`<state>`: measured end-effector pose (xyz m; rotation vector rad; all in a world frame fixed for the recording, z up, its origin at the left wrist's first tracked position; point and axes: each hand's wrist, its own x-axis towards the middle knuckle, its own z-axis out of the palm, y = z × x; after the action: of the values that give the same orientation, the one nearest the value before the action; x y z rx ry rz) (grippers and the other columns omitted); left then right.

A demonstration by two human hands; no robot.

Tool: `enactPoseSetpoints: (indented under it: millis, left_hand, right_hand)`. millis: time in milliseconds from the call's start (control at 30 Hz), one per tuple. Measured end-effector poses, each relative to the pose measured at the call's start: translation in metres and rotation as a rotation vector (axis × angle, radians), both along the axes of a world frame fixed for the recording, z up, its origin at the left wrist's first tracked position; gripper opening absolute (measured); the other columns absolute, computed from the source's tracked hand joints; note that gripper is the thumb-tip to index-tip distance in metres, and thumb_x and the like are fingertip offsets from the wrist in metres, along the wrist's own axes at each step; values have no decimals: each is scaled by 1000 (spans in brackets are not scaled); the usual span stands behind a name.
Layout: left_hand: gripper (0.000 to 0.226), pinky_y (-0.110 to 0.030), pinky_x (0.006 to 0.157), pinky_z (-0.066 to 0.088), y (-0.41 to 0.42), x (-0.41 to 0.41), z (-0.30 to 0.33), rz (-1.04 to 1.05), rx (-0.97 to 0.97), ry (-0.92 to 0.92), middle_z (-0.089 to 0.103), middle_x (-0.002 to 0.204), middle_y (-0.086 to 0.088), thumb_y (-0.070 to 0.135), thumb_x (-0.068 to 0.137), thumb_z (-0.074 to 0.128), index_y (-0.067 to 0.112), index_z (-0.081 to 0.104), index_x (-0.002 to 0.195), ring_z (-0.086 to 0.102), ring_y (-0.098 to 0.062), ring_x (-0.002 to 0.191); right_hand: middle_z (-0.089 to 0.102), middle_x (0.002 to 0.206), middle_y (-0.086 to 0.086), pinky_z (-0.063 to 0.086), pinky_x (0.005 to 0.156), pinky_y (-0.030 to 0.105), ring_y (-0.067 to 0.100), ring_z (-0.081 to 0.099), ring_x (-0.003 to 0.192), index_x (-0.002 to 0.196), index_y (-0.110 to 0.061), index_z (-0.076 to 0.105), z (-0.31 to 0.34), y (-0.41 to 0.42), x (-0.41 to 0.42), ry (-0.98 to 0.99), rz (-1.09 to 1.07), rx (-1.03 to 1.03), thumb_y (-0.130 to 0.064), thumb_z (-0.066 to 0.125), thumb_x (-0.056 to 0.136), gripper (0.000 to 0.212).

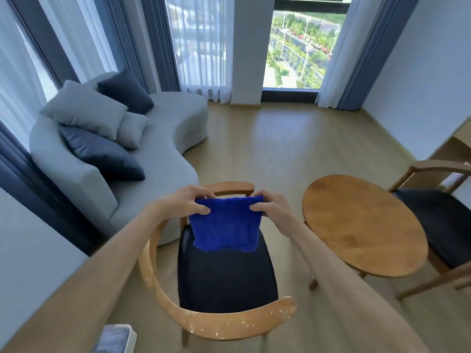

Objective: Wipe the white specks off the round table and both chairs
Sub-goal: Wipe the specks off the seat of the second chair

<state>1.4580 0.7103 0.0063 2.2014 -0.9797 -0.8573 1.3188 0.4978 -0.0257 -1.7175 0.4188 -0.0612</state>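
A blue cloth [226, 222] hangs folded in the air above the near chair. My left hand [190, 201] pinches its top left corner and my right hand [270, 205] pinches its top right corner. The near chair [219, 324] has a curved wooden backrest and a black seat [226, 278]; white specks dot the backrest along its near and left parts. The round wooden table [362, 222] stands to the right of this chair, and I make out no specks on its top. A second chair [443, 220] with a black seat sits beyond the table at the right edge.
A grey curved sofa [163, 138] with several grey and dark blue cushions fills the left side. Curtains and a tall window [303, 42] line the far wall. Bare wooden floor [280, 149] lies between sofa, chairs and window. A white object [114, 337] sits at the bottom left.
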Motion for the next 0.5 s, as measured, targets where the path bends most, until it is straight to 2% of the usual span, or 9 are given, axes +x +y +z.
enactPoseSetpoints:
  millis: [67,200,300,367,400,500]
  left_hand:
    - [25,-27,76,55,-6,-3,6,-33,55,-69,68,91,6,9,85,54,29,64,95,64,-12,87]
    - [24,-26,67,42,-19,-8,10,-71,114,-296,57,72,2,-1,77,46,21,51,69,53,-16,75]
    - [32,-28,66,44,-21,-6,7,-33,76,-321,58,77,2,-7,76,39,22,53,78,55,-18,78]
    - [38,-31,70,48,-22,-7,5,-9,66,-271,61,86,3,-1,77,37,28,55,92,56,-18,84]
    - [36,-33,71,47,-23,-8,3,3,62,-237,62,87,3,7,75,37,33,54,93,56,-18,85]
    - [22,-31,68,42,-26,-11,-1,-16,50,-198,59,79,7,27,68,37,40,49,81,54,-16,78]
  right_hand:
    - [61,83,9,46,73,36,21,56,81,89,-2,62,5,1,4,4,16,-4,-5,59,73,17]
    - [64,86,3,48,69,30,18,57,80,85,-13,66,15,9,13,-21,57,-28,7,50,79,26]
    - [64,90,7,49,72,34,20,58,84,85,-16,66,16,10,18,-23,55,-40,6,51,80,27]
    - [64,92,8,49,74,34,21,58,86,86,-15,65,17,8,20,-26,42,-40,7,52,80,26]
    - [64,92,8,49,73,33,21,58,86,86,-14,64,17,8,20,-33,37,-39,8,52,81,26]
    - [65,90,8,50,73,31,21,59,86,87,-14,63,17,8,21,-50,46,-40,9,53,83,25]
